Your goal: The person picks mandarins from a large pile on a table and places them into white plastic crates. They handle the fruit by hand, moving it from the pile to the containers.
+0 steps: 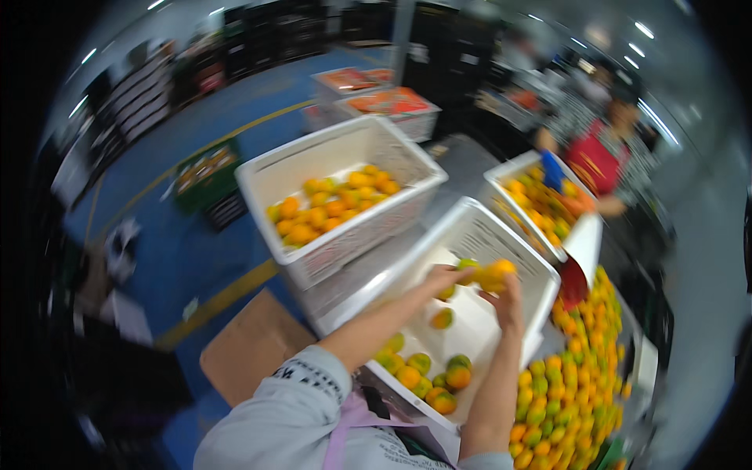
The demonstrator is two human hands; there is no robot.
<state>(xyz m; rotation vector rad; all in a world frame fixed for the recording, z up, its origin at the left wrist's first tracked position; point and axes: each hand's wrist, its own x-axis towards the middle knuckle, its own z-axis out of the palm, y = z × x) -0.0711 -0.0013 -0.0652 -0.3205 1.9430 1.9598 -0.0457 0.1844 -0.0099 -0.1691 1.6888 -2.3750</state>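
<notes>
Both my hands are over a white plastic crate [490,235] in front of me. My left hand [445,277] is at a green-and-orange citrus fruit [467,269], fingers curved round it. Opposite, my right hand [509,308] holds yellow-orange citrus fruit [498,271], blurred, so I cannot tell how many pieces. Just below the left fingers, a single fruit [442,318] appears above the crate's white bottom; whether it is falling or resting is unclear. Several green-and-orange fruits [419,362] lie at the crate's near end.
A second white crate [346,247] with orange fruit stands beyond, to the left. Loose fruit [558,399] covers the table at right. Across from me, a person [599,153] with gloved hands works at another crate [511,208]. A cardboard box [258,346] is at lower left.
</notes>
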